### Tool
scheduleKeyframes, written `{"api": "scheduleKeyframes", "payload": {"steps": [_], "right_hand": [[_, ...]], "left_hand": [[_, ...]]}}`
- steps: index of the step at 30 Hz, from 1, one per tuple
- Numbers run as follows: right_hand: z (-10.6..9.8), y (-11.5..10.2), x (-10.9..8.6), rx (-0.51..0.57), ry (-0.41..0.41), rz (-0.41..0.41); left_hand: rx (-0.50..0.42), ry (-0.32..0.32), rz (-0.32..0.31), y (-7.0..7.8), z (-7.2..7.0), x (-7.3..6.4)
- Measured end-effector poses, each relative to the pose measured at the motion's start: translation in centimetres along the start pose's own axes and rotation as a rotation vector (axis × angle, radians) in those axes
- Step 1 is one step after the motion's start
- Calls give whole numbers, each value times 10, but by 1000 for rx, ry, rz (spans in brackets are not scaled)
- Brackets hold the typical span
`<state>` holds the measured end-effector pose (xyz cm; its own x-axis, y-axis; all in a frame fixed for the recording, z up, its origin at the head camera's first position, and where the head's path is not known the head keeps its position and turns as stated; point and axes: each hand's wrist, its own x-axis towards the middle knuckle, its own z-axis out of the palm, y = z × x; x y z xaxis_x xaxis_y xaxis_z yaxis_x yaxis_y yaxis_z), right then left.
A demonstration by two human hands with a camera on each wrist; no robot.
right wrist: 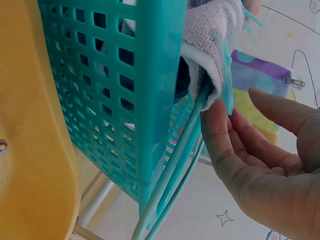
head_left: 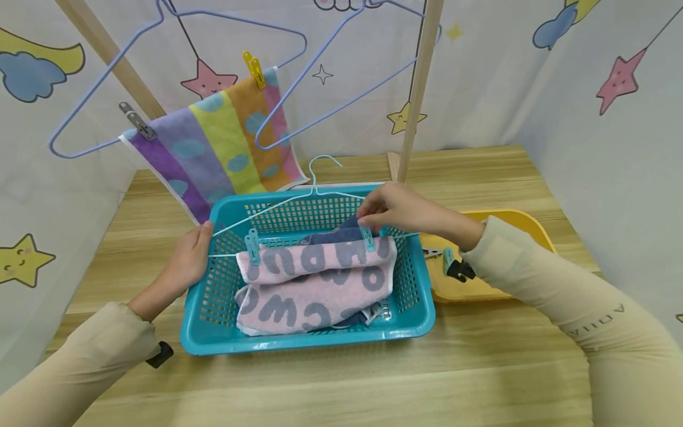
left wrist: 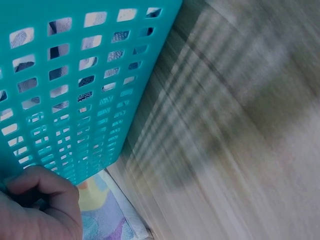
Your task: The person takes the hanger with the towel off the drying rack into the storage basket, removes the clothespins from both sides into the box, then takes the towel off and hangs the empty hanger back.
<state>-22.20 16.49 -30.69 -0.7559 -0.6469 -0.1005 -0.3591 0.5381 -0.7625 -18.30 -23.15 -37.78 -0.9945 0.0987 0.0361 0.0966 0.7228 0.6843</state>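
Observation:
A pink towel with grey letters point(head_left: 320, 296) is folded over the lower bar of a light teal hanger point(head_left: 313, 178), lying across a blue-green basket point(head_left: 309, 344). Two teal clothespins clip it: a left one point(head_left: 253, 248) and a right one point(head_left: 367, 238). At the basket's left rim, my left hand point(head_left: 184, 258) grips the hanger's left end, its fingers curled in the left wrist view. My right hand point(head_left: 397, 207) is at the top of the right clothespin. In the right wrist view its fingertips touch beside this clothespin point(right wrist: 228, 80), the thumb spread away from it.
Dark blue cloth point(head_left: 341, 234) lies in the basket. A yellow tray point(head_left: 480, 284) with clothespins stands at the right. Behind, a striped towel point(head_left: 213, 142) hangs by two clips from a blue hanger point(head_left: 88, 98); another blue hanger point(head_left: 341, 110) hangs beside a wooden pole point(head_left: 420, 89).

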Motion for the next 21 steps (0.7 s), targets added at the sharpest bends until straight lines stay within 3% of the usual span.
{"api": "scheduleKeyframes", "payload": {"steps": [15, 21], "right_hand": [[-2, -6, -3, -12, -22, -18], [-2, -8, -5, -73, -19, -39]], "left_hand": [[-8, -63, -40, 1, -3, 1], [-34, -100, -55, 1, -5, 2]]}}
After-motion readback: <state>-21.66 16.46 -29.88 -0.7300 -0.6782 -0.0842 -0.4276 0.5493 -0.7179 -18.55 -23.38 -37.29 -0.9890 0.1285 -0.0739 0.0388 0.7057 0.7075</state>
